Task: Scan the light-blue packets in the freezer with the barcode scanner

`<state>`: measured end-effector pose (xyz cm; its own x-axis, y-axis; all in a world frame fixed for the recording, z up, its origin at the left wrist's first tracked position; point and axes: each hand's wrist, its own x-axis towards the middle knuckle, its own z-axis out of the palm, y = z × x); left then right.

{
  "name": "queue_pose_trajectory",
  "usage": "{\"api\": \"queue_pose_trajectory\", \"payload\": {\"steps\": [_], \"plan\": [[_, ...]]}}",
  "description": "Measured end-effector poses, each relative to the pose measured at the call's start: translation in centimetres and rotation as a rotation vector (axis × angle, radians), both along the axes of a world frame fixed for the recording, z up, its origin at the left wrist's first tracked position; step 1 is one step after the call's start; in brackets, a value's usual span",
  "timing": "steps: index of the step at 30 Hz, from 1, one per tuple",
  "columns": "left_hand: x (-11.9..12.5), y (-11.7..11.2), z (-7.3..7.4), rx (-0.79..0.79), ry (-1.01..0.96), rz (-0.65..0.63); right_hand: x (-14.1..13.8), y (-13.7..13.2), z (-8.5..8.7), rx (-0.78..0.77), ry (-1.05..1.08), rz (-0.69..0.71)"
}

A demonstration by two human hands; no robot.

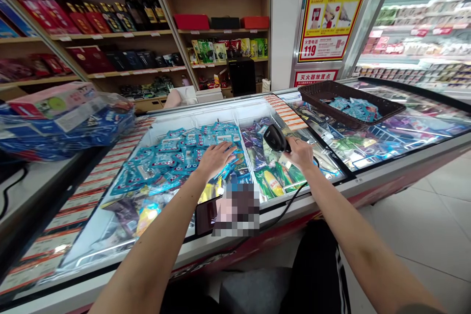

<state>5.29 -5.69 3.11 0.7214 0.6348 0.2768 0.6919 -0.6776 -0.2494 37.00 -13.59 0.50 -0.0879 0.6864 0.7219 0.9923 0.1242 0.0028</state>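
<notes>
My right hand is wrapped round the handle of a black barcode scanner, its head pointing up and left over the freezer's right compartment. A black cable runs down from it across the freezer's front edge. My left hand lies palm down with fingers stretched out, over the right side of a heap of small blue packets in the left compartment. Whether its fingertips touch the packets I cannot tell. Bagged goods with yellow and green printing lie under the scanner.
A dark brown tray with more blue packets stands on the freezer at the right. Plastic-wrapped boxes are stacked at the left. A phone-like dark object lies on the front edge beside a blurred patch. Shelves line the back.
</notes>
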Motion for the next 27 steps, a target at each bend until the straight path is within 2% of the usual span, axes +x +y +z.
{"api": "queue_pose_trajectory", "payload": {"steps": [7,14,19,23,27], "plan": [[-0.7,1.0,0.4,-0.004,-0.003,0.039,0.2,-0.1,0.0,-0.049,-0.007,-0.023],[-1.0,1.1,1.3,-0.061,-0.007,0.184,0.6,-0.2,0.6,-0.156,-0.012,-0.045],[0.8,0.8,1.8,-0.006,-0.042,0.268,1.2,0.1,1.5,-0.166,0.076,-0.164],[2.4,0.5,1.7,0.032,-0.084,0.249,1.4,0.3,2.1,-0.191,0.144,-0.273],[4.6,0.5,1.3,-0.026,-0.150,0.191,1.5,0.2,2.3,-0.207,0.164,-0.305]]}}
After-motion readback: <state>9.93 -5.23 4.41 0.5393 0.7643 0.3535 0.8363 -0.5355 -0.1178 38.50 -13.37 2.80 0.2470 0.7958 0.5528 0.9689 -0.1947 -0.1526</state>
